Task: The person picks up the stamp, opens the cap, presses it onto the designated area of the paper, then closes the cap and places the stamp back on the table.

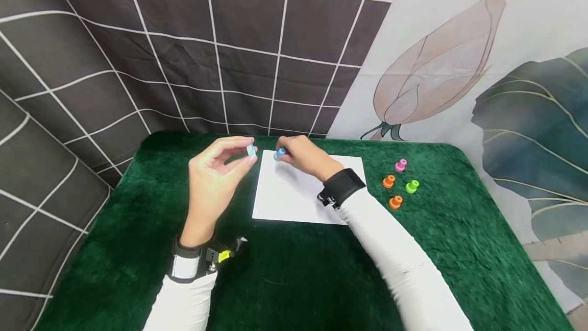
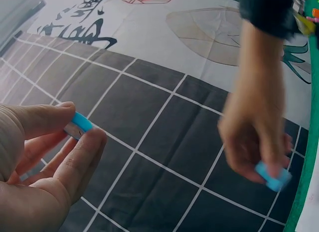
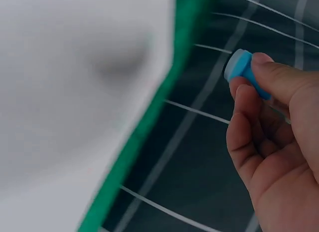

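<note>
My white sleeves [image 1: 399,249] come closest, each ending at a dark wrist strap [image 1: 346,185], with a small device carrying a yellow label [image 1: 224,256] at my left wrist. In my right hand [image 1: 310,157] I hold a small blue peg [image 3: 245,70], clamped between thumb and fingers; its pale, flat round end points out past my fingertips. The head view shows it above the far left corner of a white sheet [image 1: 294,195]; the left wrist view blurs it. My left hand [image 1: 213,175] pinches a light blue piece [image 2: 79,123], thumb on one side and fingertips on the other. It is thin and round, with a bright blue rim and faint marks on its face that I cannot read. I hold it near the peg, just left of the sheet. A soft shadow falls on the paper. Right of the sheet four more pegs stand on the green cloth [image 1: 298,275]: a pink one [image 1: 400,165], a green one [image 1: 412,186] and two orange ones [image 1: 388,182]. Beyond the cloth hang a dark gridded drape [image 1: 248,29] and, to the right, a pale one [image 1: 432,65] printed with a bud.
</note>
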The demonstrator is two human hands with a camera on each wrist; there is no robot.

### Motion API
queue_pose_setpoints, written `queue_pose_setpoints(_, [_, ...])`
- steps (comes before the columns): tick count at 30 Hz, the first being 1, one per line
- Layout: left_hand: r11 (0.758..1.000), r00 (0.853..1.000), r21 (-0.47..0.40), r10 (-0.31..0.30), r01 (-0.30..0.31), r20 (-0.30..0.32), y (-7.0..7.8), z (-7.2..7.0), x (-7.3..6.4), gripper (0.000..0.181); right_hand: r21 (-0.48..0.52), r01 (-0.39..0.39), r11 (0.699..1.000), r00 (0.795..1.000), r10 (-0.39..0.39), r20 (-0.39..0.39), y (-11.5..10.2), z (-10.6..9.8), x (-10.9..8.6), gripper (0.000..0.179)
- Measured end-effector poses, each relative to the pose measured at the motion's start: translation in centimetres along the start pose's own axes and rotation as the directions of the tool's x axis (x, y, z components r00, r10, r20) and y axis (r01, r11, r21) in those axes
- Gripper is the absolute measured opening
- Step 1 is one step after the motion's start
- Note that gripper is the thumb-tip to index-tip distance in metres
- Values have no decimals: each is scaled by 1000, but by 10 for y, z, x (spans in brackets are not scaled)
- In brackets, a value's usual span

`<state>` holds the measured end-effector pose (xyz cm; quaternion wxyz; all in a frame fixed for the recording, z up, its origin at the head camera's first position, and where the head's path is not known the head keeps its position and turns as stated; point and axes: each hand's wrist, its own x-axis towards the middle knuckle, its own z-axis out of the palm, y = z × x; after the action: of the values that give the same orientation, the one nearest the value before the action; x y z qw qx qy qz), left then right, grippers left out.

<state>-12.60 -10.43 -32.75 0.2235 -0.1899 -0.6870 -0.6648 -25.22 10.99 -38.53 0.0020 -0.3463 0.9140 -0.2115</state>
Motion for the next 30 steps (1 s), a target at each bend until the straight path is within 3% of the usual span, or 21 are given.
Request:
queue_pose_setpoints(6, [999,999,8,-38,38,29,0,8,0,31,127,26,992,986,-5,-164,-14,-32,-36,18])
queue_pose_setpoints(12, [998,995,-4,-57,58,79,-2,20,-4,29,262,36,964,961,38,-273,-37,-44,-83,23])
queue_pose_setpoints(17, [999,992,4,-52,51,119,-2,28,-8,30,432,49,900,934,112,-339,-53,-40,-113,28])
queue_pose_setpoints(19, [999,990,16,-49,48,134,-1,30,-10,30,492,72,868,921,132,-366,-57,-37,-119,28])
queue_pose_setpoints(22, [998,986,46,-45,38,163,0,34,-13,31,527,107,843,904,139,-405,-60,-34,-125,27])
queue_pose_setpoints(30, [1000,970,-18,-12,16,243,5,43,-18,32,442,157,883,863,95,-496,-61,-34,-129,27])
